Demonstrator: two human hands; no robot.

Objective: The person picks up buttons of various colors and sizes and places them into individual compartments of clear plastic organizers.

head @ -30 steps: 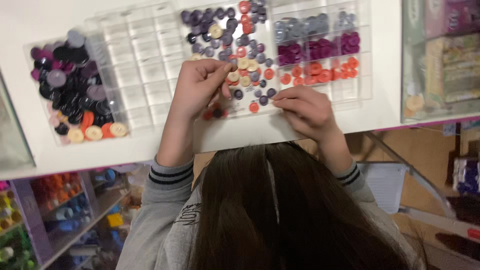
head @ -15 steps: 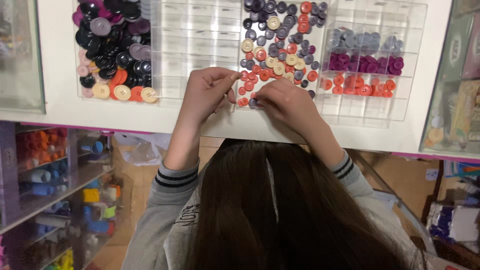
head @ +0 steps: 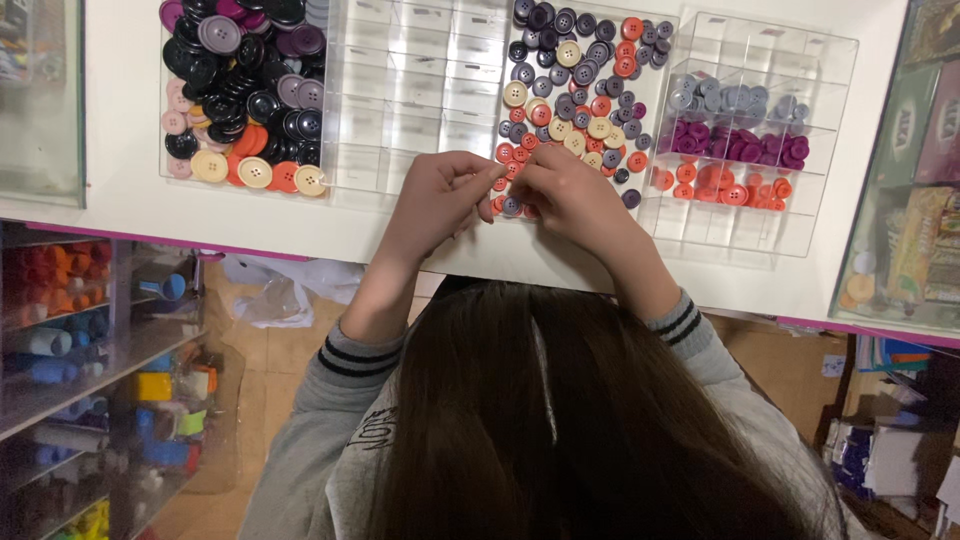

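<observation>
A white table (head: 120,190) carries clear trays; shelves (head: 80,330) of supplies stand below left. The left hand (head: 435,200) and right hand (head: 575,195) meet at the near edge of the mixed buttons (head: 575,100), fingertips pinched together, though the held piece is hidden. Bare tabletop lies nearer. The view has shifted since before.

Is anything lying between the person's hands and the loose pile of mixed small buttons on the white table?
Nothing visible: left hand and right hand already rest at the near edge of the mixed small button pile.
</observation>
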